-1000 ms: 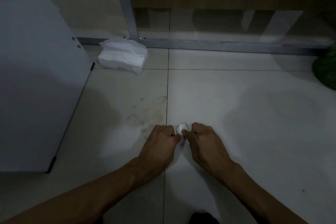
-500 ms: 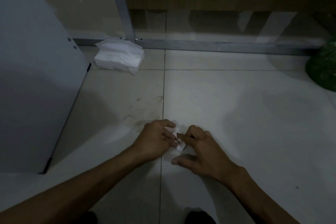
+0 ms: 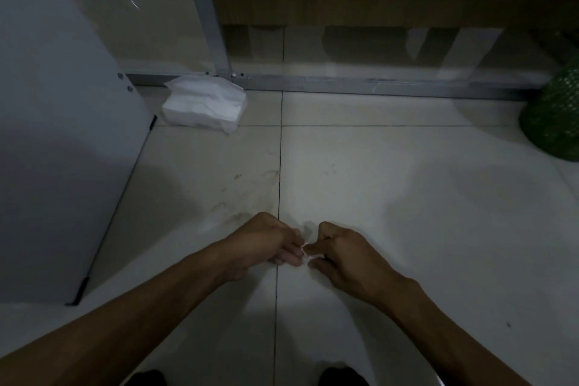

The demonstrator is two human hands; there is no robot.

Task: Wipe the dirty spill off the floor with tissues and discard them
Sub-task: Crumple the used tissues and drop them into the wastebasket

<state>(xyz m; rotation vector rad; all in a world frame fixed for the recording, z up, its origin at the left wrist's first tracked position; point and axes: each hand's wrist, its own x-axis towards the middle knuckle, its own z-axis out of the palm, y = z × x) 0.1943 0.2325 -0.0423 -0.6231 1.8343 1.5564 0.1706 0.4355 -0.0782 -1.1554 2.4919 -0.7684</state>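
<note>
Two hands, low and central over the tiled floor (image 3: pixel 391 185), knuckles nearly meeting above a grout line. Left hand (image 3: pixel 266 241): fingers curled, tips pinching one end of a small white tissue (image 3: pixel 308 255). Right hand (image 3: pixel 341 255): fingers likewise curled, thumb and forefinger nipping the other end. Tissue itself: only a thin pale sliver shows between the fingertips; the rest is covered by the fingers, so its size and condition are hard to make out.

Spill (image 3: pixel 247 194): faint brownish smears and scuffs on the tile just beyond the left hand, left of the grout line; edges indistinct in the dim light.

Tissue pack (image 3: pixel 205 105): white, soft-sided, top sheet ruffled, lying on the floor against a metal rail (image 3: pixel 360 84), well apart from the hands.

Grey panel (image 3: pixel 62 135): fills the left side, upper part cut off by the frame.

Green mesh object (image 3: pixel 554 116): at the right edge, partly cut off; whether it is a bin or a bag cannot be told.

Two dark shapes (image 3: pixel 340 378) at the bottom edge, cropped, possibly shoe tips.

Beyond the rail, a glass-like lower pane with murky reflections; contents behind it unclear
</note>
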